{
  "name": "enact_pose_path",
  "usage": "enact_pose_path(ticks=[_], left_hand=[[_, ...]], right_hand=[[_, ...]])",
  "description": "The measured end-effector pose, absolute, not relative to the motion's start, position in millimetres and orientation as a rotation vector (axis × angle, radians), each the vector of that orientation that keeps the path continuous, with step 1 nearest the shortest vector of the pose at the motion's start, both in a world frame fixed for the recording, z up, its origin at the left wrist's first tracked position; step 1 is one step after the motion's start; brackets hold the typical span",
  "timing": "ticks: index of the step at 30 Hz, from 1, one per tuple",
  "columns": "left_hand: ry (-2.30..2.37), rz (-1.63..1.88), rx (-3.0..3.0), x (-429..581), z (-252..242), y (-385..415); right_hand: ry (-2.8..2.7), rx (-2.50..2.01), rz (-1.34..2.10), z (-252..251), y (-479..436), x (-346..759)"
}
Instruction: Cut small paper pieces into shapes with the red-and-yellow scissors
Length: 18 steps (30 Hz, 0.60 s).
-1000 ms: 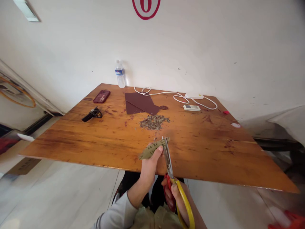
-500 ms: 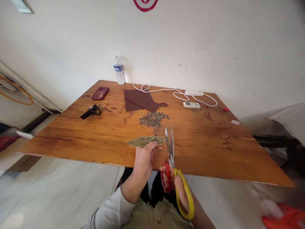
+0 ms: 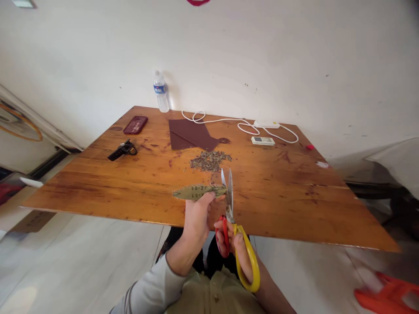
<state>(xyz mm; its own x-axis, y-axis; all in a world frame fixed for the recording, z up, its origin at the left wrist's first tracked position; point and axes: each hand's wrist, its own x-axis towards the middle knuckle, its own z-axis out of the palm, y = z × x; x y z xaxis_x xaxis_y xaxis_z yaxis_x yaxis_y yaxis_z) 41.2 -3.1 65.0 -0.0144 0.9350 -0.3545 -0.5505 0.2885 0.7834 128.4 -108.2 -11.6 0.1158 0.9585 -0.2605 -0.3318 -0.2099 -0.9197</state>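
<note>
My left hand [image 3: 198, 216] is closed on a leaf-shaped piece of tan sandpaper [image 3: 191, 192], its fringed edge up and black "JZ-51" print on the side facing me. In my right hand [image 3: 235, 240] are scissors [image 3: 230, 198] with one red and one yellow handle loop. The blades point away from me and stand slightly apart, with the right tip of the piece at or between them. Beyond my hands, a pile of small clippings [image 3: 209, 160] lies on the wooden table [image 3: 131, 187].
Dark red-brown sheets [image 3: 190, 134] lie behind the clippings. Farther off stand a water bottle [image 3: 160, 92] and a white cable with a power strip [image 3: 266, 124]. A remote [image 3: 262, 141] is at right; a phone [image 3: 135, 125] and a black strap-like object [image 3: 122, 150] are at left.
My right hand has brought the scissors left and slightly forward, so the blades now meet the right end of the sandpaper piece. The view has shifted a little; my left hand keeps its hold.
</note>
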Motion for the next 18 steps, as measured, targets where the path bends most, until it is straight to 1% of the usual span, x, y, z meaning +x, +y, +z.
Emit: enact_pose_path(ticks=[7, 18], left_hand=[[1.014, 1.242, 0.524, 41.0, 66.4, -3.4], [1.007, 1.219, 0.544, 41.1, 69.8, -1.0]], right_hand=[[-0.747, -1.228, 1.343, -9.8, -109.2, 126.9], [-0.712, -1.164, 1.407, -15.6, -105.5, 128.6]])
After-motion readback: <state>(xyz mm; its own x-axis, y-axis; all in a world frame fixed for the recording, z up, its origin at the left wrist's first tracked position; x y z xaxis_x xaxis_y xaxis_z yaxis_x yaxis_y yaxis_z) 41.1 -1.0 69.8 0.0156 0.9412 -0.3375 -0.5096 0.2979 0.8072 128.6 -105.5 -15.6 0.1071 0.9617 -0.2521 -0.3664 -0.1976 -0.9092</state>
